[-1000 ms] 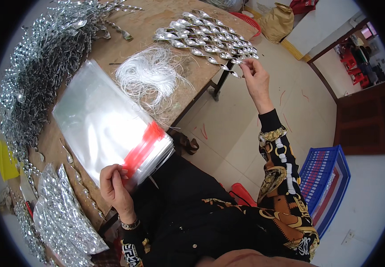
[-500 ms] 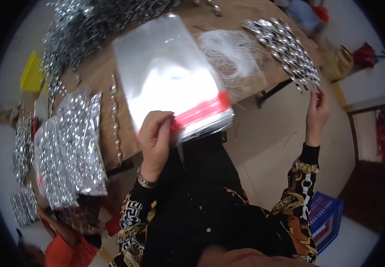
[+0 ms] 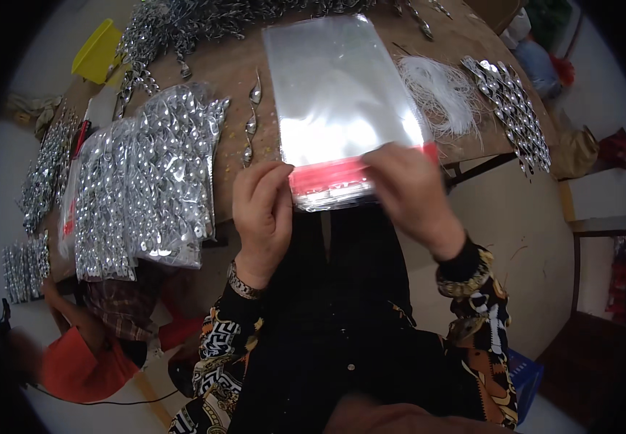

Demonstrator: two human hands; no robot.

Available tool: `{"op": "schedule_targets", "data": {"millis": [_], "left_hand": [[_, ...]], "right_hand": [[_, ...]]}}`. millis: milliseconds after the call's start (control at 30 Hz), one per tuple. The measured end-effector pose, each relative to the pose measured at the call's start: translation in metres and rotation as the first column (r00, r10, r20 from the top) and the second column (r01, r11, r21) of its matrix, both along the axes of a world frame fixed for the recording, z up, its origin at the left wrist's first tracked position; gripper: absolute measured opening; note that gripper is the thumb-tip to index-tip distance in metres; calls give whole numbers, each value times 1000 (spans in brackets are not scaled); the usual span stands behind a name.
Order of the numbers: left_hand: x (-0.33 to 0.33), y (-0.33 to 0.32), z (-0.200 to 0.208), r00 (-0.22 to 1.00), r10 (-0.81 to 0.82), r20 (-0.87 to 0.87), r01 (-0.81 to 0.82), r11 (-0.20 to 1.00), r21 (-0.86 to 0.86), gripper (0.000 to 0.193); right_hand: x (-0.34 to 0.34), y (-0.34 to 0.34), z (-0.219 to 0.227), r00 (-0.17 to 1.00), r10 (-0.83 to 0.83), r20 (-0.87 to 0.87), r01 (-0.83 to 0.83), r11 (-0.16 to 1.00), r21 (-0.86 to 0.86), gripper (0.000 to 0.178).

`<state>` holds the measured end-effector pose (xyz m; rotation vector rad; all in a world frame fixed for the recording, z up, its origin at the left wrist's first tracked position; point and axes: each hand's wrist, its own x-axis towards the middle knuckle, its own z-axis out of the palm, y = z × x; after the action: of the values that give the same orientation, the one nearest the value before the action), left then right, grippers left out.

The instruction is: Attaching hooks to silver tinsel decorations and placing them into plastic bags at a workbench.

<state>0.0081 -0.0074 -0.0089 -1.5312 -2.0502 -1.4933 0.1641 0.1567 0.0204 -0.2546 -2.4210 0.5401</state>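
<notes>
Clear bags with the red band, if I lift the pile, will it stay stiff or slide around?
The bags look like thin film, so they'd probably flop if lifted by one edge. Their bright gloss suggests a slippery surface, and the stacked layers showing at the near edge may slide apart.

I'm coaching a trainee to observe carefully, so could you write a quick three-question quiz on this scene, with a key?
1. Which hand looks blurred, over the red band of the clear bags?

2. True or false: the white string lies between the clear bags and the silver twisted strips at the right.

3. What colour is the container at the upper left?
A) blue
B) yellow
C) green

Key:
1. The right hand.
2. True.
3. B.
</notes>
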Motion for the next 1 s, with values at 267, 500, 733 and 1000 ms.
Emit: {"op": "schedule_targets", "data": {"millis": [267,500,733,1000], "left_hand": [[7,-31,14,996,51,66,-59,991,124,28],[7,-46,12,997,6,82,-17,990,137,30],[4,-45,15,995,-4,97,-10,990,143,23],[1,-44,15,961,-20,275,-40,976,212,28]], "right_hand": [[-96,-83,-41,976,210,-54,-204,974,98,12],[-125,-89,-57,955,296,-17,-296,949,-110,11],[-118,-86,-56,944,330,-20,-329,943,41,9],[-82,-70,-27,967,248,-54,-195,863,466,10]]}}
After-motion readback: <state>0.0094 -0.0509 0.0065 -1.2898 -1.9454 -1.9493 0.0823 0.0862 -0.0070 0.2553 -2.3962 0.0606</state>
